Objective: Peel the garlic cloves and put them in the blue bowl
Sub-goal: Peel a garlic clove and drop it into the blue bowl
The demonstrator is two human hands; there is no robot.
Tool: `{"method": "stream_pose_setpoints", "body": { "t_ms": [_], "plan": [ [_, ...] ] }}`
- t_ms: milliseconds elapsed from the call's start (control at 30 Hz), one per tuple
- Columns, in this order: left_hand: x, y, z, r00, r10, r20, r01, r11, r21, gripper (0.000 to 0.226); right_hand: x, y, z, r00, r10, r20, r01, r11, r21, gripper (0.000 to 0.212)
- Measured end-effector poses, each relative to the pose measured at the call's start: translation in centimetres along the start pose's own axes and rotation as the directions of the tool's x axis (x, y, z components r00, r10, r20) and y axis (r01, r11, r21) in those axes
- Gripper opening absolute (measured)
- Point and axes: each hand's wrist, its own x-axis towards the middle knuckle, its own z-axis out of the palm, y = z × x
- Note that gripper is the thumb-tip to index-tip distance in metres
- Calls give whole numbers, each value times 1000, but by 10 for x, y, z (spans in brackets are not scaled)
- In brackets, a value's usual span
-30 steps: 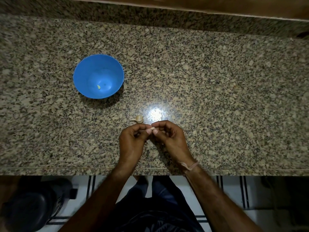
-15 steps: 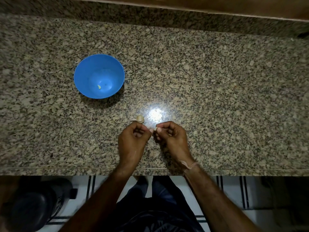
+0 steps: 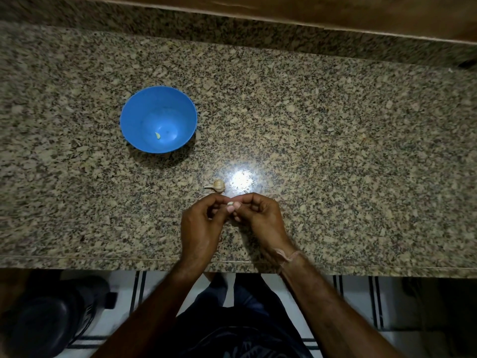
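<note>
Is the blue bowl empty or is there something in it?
Not empty: one pale clove lies on the bottom of the blue bowl.

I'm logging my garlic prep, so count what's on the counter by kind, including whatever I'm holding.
Blue bowl: 1
Peeled clove, lying in the bowl: 1
Held clove, pinched between left hand and right hand: 1
Garlic bulb with stem, on the counter: 1
Total: 4

bowl on counter far left, garlic bulb just beyond both hands
</note>
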Motion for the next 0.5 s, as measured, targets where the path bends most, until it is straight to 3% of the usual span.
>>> {"method": "stream_pose_setpoints", "body": {
  "t_ms": [100, 200, 300, 367, 500],
  "plan": [
    [1, -12, -12, 997, -13, -73, 16, 999, 43, 7, -1, -3, 1, 998, -57, -4, 56, 989, -137, 16],
    [6, -29, -28, 987, -11, -158, 26, 995, 97, 7, 1, -4, -11, 967, -248, -67, 206, 906, -369, 25],
    [8, -39, -39, 981, 51, -186, -16, 983, 184, 16, 12, -1, -24, 897, -442, 9, 337, 672, -660, 29],
    [2, -39, -38, 977, 109, -181, -66, 972, 227, 26, 18, 0, -25, 884, -460, 90, 345, 509, -789, 29],
    [-20, -39, -18, 987, 155, -30, -142, 956, 258, 29, 8, 4, -16, 866, -440, 240, 397, 312, -863, 29]
  ]
}}
